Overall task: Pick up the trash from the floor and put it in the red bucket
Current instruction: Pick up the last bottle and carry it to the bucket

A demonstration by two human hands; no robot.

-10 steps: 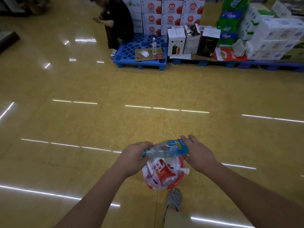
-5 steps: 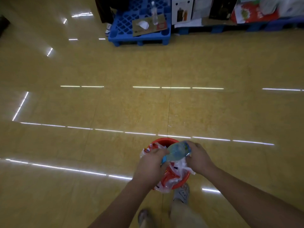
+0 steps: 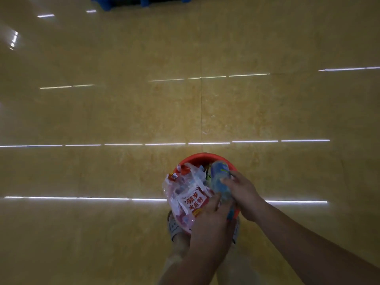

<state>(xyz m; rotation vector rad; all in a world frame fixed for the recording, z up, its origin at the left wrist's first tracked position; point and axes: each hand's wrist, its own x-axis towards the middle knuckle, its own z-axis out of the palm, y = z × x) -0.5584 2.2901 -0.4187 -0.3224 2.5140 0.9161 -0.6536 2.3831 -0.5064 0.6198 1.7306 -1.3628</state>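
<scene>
Crushed plastic bottle sits in the right half of the red bucket, long axis running away from me. It lies beside the snack wrapper spilling over the bucket's left rim. My right hand wraps its middle from the right. My left hand covers the near end; can't tell if pinching or pushing. Half a second ago the bottle lay crosswise above the bucket; now it's lower, turned lengthwise.

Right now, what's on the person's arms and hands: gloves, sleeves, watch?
Nothing worn that shows. The left hand and right hand are ungloved. Both forearms are bare to the frame edge, with no sleeve, watch or ring visible, though the picture is blurry.
</scene>
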